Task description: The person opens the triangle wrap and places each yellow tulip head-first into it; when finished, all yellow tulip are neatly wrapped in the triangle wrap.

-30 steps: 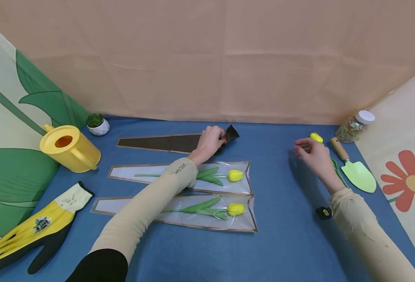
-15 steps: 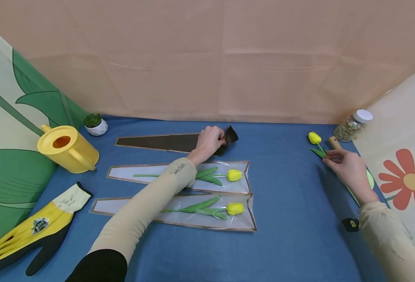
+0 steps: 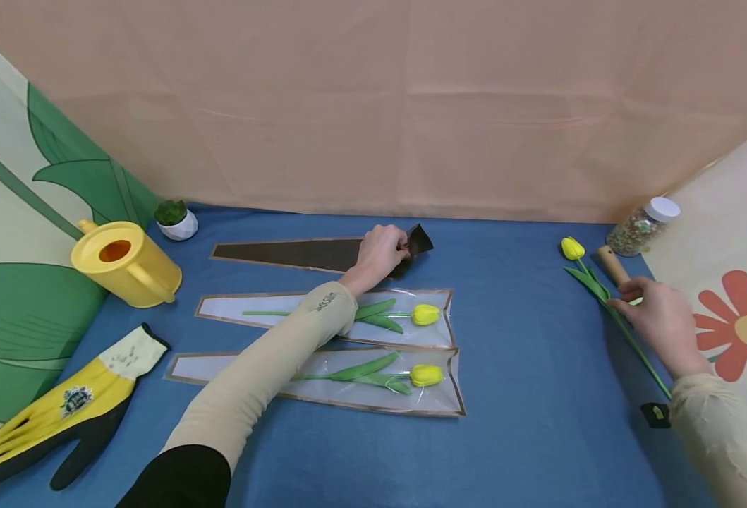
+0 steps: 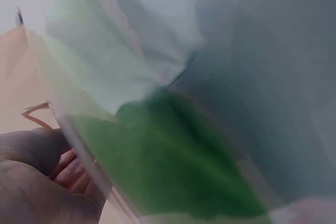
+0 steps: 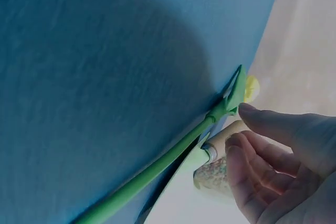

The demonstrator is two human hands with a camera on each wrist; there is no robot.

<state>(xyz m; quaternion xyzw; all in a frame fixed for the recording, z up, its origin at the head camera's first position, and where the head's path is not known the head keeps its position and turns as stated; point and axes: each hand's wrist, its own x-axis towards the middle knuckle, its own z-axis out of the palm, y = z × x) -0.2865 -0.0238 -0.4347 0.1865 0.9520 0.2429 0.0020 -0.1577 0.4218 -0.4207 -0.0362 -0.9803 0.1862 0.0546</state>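
My left hand (image 3: 379, 255) grips the bunched wide end of a dark flower sleeve (image 3: 284, 252) lying at the back of the table. In the left wrist view, the hand (image 4: 47, 177) is at the edge of blurred translucent wrapping (image 4: 173, 129). My right hand (image 3: 659, 317) hovers at a loose yellow tulip (image 3: 573, 248), fingertips right by its green stem. The right wrist view shows a gap between thumb and bent fingers, with the stem (image 5: 152, 177) to the left. A trowel's wooden handle (image 3: 613, 264) is just behind; its blade is hidden in the head view.
Two wrapped tulips (image 3: 425, 315) lie in clear sleeves in front of the dark one, under my left arm. A jar (image 3: 641, 227) stands at back right. On the left are a yellow watering can (image 3: 128, 264), a potted succulent (image 3: 178, 222) and a glove (image 3: 75, 409).
My right hand has moved right and toward the front, over the trowel and along the tulip, whose flower and leaves now show. My left hand has stayed on the dark sleeve.
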